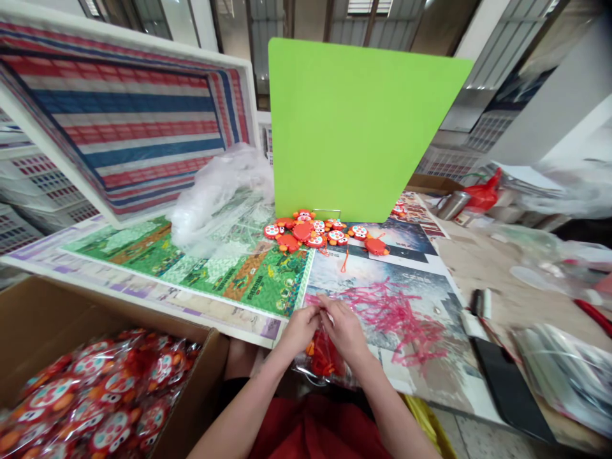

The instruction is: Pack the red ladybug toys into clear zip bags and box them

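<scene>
At the table's front edge my left hand (pixel 304 326) and my right hand (pixel 345 328) meet, fingers pinched together. Between and below them hangs a clear plastic bag (pixel 325 357) with red and orange toy pieces inside; both hands grip its gathered top. Whether a tie is between the fingertips is too small to tell. Just beyond the right hand lies a loose spread of pink ties (pixel 396 312). Farther back, several red ladybug-like toys (pixel 302 231) with dotted white tops lie in a cluster, one with an orange cord loop (pixel 344 260).
A cardboard box (pixel 210 357) at lower left holds several bagged toys (pixel 109 389). Behind it lies a heap of clear plastic bags (pixel 224 191) beside a tilted striped-lined crate (pixel 143 121). A green board (pixel 358 127) stands at the back. A black phone-like slab (pixel 511 389) lies right.
</scene>
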A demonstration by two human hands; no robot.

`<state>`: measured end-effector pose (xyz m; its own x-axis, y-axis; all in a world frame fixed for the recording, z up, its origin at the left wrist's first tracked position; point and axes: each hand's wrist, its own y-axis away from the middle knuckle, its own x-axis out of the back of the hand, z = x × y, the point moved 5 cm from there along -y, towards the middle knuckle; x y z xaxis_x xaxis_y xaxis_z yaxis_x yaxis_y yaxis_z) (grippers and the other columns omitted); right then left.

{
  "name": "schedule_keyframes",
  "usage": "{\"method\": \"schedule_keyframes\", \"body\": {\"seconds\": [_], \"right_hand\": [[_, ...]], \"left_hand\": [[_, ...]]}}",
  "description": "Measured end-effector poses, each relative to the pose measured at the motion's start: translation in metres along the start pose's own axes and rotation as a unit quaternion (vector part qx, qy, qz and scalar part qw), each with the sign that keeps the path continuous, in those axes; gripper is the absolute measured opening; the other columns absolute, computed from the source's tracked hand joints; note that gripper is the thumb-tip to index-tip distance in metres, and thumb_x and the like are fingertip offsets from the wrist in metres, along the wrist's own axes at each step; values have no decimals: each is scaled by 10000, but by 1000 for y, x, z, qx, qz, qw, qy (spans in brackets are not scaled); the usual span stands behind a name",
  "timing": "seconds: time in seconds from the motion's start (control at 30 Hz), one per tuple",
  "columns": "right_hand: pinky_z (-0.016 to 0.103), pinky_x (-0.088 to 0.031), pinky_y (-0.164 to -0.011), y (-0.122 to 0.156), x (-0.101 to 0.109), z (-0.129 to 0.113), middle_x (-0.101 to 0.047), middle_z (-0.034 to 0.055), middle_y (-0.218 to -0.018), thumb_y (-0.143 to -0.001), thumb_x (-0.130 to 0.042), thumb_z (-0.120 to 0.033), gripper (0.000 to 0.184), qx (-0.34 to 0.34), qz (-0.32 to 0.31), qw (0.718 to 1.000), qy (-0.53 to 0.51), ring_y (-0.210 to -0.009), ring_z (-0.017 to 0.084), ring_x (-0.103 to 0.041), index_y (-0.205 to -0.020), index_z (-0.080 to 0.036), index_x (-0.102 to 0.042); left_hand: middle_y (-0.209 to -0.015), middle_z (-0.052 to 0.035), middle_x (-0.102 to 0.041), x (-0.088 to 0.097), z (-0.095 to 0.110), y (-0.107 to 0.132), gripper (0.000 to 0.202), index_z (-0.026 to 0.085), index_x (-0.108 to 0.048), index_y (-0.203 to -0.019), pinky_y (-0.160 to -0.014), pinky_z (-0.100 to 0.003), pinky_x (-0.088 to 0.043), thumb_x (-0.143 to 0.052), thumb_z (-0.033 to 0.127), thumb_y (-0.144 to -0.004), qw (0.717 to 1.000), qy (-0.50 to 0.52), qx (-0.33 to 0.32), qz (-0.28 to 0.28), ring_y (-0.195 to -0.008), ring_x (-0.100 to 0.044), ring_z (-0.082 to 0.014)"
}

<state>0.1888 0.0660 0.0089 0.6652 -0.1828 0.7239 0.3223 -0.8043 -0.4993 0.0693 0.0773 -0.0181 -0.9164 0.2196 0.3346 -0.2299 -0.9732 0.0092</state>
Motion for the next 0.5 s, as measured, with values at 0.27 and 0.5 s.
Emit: {"method": "schedule_keyframes", "body": {"seconds": [0.27,0.5], "right_hand": [[367,-520,-743,-2,4,27,-667,81,-899,-868,-449,-136,341,-88,33,995,-30,-834,232,-610,-1175,-164,-593],[320,-536,-720,12,36,58,-692,45,-894,-833,-514,-188,328,-146,73,978,-130,-751,176,-632,-1157,-181,-568]], "left_hand": [[-894,-54,-743,-3,10,4,270,169,-716,-921,-792,-281,-483,-454,169,-851,998,-48,-19,-34,-857,-668,-204],[-966,-102,-745,-7,-15,-2,291,122,-690,-1023,-743,-305,-527,-514,261,-838,993,83,85,-22,-801,-702,-210]]}}
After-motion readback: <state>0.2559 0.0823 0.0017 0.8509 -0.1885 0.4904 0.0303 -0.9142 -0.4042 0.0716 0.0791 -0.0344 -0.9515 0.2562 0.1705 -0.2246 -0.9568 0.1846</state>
